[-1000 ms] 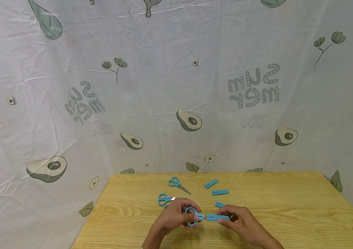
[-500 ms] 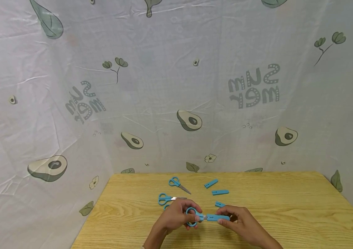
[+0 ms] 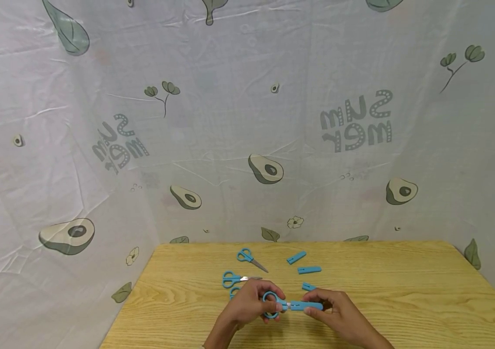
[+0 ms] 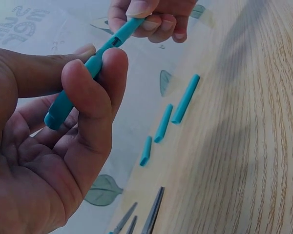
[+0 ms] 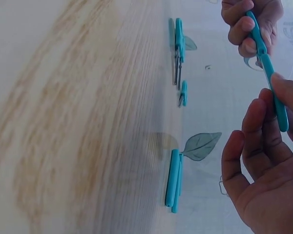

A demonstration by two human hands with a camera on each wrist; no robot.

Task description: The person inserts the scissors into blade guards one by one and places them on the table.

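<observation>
My left hand (image 3: 251, 304) grips a pair of blue-handled scissors (image 3: 284, 306) by the finger loops, thumb on top. Its blades point right and sit mostly inside a blue blade cover (image 3: 304, 306); a short strip of metal shows between handle and cover. At the far end of that cover, my right hand (image 3: 339, 312) pinches it between thumb and fingers. Both pieces line up, held above the table. In the left wrist view the blade cover (image 4: 119, 39) runs straight on from the scissors handle (image 4: 61, 109).
Behind my left hand lie more blue scissors (image 3: 249, 259) with bare blades, one pair partly hidden by the hand. Several loose blue covers, among them one cover (image 3: 310, 270), lie beyond my right hand. A patterned curtain (image 3: 212, 145) hangs behind the wooden table (image 3: 404, 291).
My left hand has shifted slightly right with the scissors, and the metal strip between handle and cover has become shorter. My right hand has stayed nearly still on the cover.
</observation>
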